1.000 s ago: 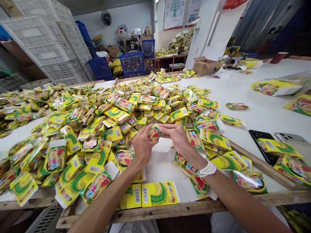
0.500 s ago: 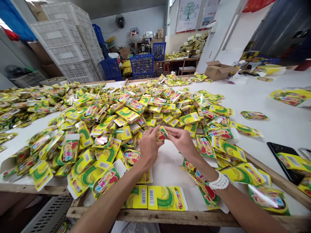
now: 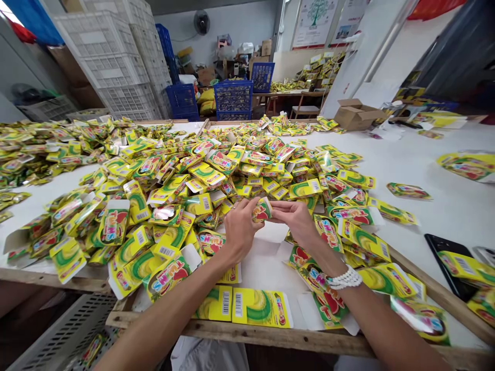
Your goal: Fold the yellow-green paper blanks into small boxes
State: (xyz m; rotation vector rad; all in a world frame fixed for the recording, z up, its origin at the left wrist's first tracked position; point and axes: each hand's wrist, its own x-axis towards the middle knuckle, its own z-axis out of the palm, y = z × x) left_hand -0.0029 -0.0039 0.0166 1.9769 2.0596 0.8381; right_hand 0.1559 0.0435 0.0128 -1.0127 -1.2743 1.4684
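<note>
Both my hands meet over the white table (image 3: 417,170), gripping one small yellow-green carton (image 3: 262,209) with red print. My left hand (image 3: 238,229) curls around its left side. My right hand (image 3: 296,220), with a white bead bracelet at the wrist, pinches its right end. A large heap of the same yellow cartons (image 3: 201,175) spreads across the table behind and left of my hands. A flattened carton blank (image 3: 247,305) with barcodes lies near the front wooden edge, between my forearms.
A black phone (image 3: 448,257) lies at the right under some cartons. White crates (image 3: 112,67) stack at back left, blue baskets (image 3: 232,95) behind the table, and a cardboard box (image 3: 356,114) at far right. A grey crate (image 3: 58,340) sits under the table's front left.
My hands stay closed on the same carton and have barely shifted. The view has drifted left and down, so the table contents appear further right.
</note>
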